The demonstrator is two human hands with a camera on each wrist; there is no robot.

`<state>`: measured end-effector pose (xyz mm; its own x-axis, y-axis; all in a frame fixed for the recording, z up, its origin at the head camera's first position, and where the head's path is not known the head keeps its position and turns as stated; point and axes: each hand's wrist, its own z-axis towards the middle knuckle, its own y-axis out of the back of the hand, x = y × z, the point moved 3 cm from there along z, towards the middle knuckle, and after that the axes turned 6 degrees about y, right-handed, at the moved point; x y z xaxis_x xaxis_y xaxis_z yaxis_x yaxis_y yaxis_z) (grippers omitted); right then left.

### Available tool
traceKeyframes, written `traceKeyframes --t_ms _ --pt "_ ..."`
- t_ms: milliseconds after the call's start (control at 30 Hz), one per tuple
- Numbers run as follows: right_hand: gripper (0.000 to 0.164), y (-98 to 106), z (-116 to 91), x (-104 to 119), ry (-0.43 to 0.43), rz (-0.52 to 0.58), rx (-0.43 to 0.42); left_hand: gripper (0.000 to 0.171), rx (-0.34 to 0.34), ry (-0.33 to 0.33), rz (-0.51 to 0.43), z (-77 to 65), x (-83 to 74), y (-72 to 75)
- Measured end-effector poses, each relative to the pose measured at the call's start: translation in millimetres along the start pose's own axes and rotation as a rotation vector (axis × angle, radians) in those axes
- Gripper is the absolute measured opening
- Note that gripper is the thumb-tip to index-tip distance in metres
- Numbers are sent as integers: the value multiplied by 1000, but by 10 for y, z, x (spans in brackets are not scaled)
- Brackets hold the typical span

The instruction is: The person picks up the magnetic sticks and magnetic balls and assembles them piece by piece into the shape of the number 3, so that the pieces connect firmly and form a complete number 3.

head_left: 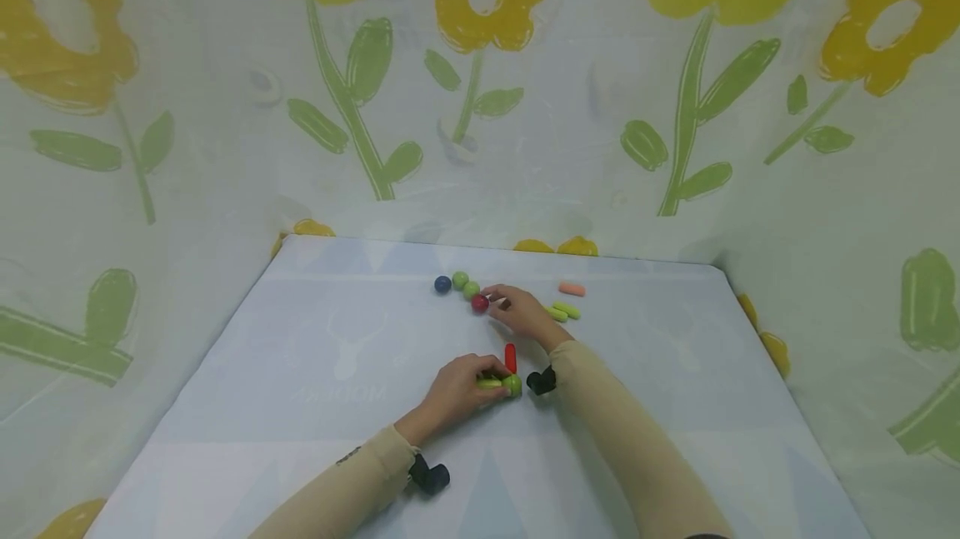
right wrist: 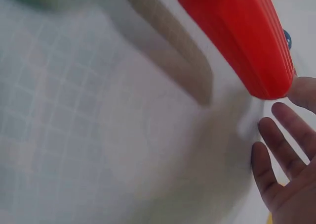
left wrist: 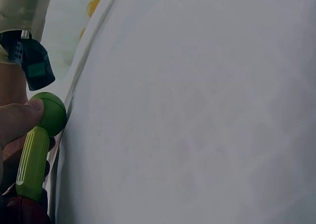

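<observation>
My left hand [head_left: 459,385] grips a joined toy piece, thumb on a green ball [left wrist: 52,116]. A ribbed yellow-green stick [left wrist: 32,159] meets that ball, with a dark red ball [left wrist: 22,211] at its lower end, partly hidden. From the green ball a red stick [head_left: 511,357] points away; it looms large in the right wrist view. Farther out, my right hand [head_left: 522,316] has its thumb and forefinger right at a loose red ball [head_left: 480,302]. Its other fingers [right wrist: 279,140] are spread and lightly bent in the right wrist view.
Two light green balls [head_left: 461,280] and a dark blue ball [head_left: 443,284] lie beside the red one. Right of the right hand are two yellow-green sticks [head_left: 567,310] and an orange-pink stick [head_left: 572,289]. A flower-print curtain [head_left: 570,106] surrounds the white table [head_left: 300,389].
</observation>
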<state>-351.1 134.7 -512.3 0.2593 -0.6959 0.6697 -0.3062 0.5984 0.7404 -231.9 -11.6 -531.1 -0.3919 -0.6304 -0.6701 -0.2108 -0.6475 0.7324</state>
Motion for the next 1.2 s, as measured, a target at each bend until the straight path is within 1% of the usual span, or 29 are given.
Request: traceKeyframes --t_ms 167,500,733,1000,1200 --pt "43 -48 48 27 -3 -41 26 19 -8 -4 3 -5 4 -4" --pt "26 -87 42 51 -23 -26 -7 19 6 12 -10 -14 -16 -3" --pt "25 -73 4 69 -48 -43 3 19 1 17 -2 -18 -28 6" --pt "24 -37 -114 -13 -32 -39 -3 20 4 23 -1 -11 -24 -4" --pt "24 32 -238 -99 -51 -4 -13 20 11 34 -6 -8 -30 5"
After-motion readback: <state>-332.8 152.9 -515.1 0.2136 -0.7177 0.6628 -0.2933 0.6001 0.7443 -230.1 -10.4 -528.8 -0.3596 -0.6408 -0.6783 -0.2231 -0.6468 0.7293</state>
